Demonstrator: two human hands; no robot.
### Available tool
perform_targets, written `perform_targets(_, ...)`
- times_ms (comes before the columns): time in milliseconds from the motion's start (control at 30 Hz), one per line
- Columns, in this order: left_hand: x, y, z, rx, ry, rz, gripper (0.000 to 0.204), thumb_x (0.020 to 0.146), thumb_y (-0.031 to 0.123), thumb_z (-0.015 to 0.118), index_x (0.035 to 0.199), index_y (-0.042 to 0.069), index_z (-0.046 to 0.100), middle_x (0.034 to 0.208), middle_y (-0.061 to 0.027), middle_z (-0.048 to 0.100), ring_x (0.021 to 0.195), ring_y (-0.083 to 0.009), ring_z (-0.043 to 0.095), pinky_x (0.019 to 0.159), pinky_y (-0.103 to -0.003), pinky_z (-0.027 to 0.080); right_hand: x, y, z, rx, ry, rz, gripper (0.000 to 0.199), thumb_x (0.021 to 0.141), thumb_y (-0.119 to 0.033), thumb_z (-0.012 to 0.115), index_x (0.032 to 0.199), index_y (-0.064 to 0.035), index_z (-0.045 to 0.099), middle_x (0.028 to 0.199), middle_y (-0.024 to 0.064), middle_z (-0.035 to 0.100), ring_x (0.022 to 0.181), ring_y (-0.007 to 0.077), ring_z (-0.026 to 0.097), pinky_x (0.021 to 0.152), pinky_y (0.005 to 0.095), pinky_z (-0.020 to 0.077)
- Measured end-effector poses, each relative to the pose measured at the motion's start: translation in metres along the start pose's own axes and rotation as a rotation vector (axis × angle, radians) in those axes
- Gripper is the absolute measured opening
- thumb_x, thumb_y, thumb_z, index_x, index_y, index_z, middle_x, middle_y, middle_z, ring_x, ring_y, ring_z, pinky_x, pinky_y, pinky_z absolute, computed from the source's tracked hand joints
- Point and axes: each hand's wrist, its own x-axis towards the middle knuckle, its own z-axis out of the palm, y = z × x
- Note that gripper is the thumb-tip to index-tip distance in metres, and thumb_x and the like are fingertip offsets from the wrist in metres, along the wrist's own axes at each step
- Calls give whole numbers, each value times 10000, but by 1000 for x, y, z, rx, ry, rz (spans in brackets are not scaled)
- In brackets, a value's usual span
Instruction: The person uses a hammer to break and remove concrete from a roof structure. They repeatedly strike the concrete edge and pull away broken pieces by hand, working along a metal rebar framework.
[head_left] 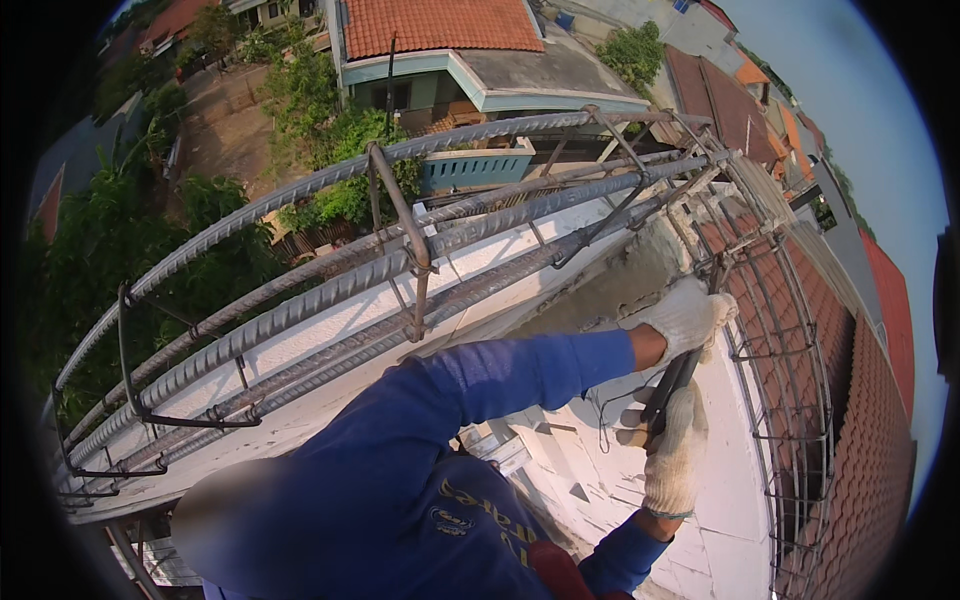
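Observation:
My left hand (688, 316), in a white knit glove, is closed beside the corner where two rebar cages meet. What its fingers grip is hidden. Just below it my right hand (677, 445), gloved alike with greyish fingertips, wraps round a dark bar-like tool (670, 388). The tool slants up toward the left hand; its upper end is covered, so I cannot tell its kind. A long ribbed rebar cage (340, 285) with bent stirrups curves along the wall top to the left. Another, thinner rebar cage (815, 390) runs down the right side. A thin loop of wire (603, 425) hangs near the right hand.
A white block wall (725, 500) lies below my hands, with rough grey mortar (625, 275) beyond them. Red roof tiles (875, 450) slope beside the right-hand cage. Past the wall, far below, are trees (355, 160), a dirt path and a house with an orange tile roof (440, 28).

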Motion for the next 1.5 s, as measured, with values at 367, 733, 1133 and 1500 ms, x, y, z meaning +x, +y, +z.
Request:
perform_targets(367, -29, 43, -21, -193, -145, -155, 341, 1075, 372, 652, 1155, 40, 640, 957, -70, 689, 742, -158, 652, 624, -338, 522, 33, 58, 8, 830, -195, 299, 638, 1050, -678, 555, 1249, -75, 617, 813, 79, 683, 525, 159, 581, 389, 267, 395)
perform_targets(733, -17, 12, -16, 756, 132, 283, 470, 1097, 370, 510, 1217, -75, 595, 984, -226, 666, 890, -293, 675, 842, -388, 540, 34, 24, 27, -459, 167, -96, 551, 1004, -297, 682, 1449, 0, 551, 1170, 176, 756, 1014, 303, 749, 902, 410, 575)
perform_targets(1133, -49, 30, -46, 810, 128, 462, 326, 1063, 204, 560, 1277, 1, 699, 1010, -213, 741, 851, -379, 712, 805, -404, 565, 39, 35, 24, 313, -137, 97, 650, 981, -101, 582, 1605, -15, 420, 1176, 113, 680, 873, 134, 661, 656, 291, 553)
perform_targets(1500, -49, 22, -48, 1063, 296, 616, 240, 1006, 164, 667, 1199, 44, 744, 1056, -227, 746, 933, -420, 737, 788, -445, 590, 33, 26, 31, 723, -178, 61, 624, 1008, -136, 636, 1595, -65, 436, 1128, 56, 704, 739, 79, 590, 588, 245, 465)
